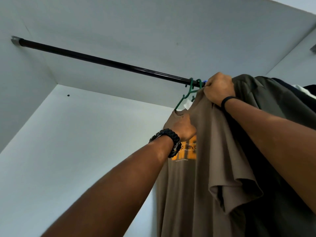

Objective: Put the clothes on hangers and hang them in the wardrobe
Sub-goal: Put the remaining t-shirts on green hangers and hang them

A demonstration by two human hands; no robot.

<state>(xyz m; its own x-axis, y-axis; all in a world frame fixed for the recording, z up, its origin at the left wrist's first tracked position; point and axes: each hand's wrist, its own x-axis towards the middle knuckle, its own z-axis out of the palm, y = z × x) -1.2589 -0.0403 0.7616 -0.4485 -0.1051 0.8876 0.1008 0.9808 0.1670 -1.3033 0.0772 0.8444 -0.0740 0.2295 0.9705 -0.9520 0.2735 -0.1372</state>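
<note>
A: Right, head view, looking up: the brown T-shirt [186, 168] hangs on a green hanger [189, 93], hooked over the black rail [102, 61].

B: And the hands?

A: Left hand [183, 129], below the rail, has fingers curled into the chest fabric. Right hand [218, 90], touching the rail's right end, bunches the shoulder cloth in a closed grip.

B: How will it handle?

A: Soft, light and floppy, I'd judge; better held at the shoulders or the hook.

B: Surroundings?

A: White wardrobe walls [68, 151] around the rail; darker clothes [273, 106] hang right of it.
</note>
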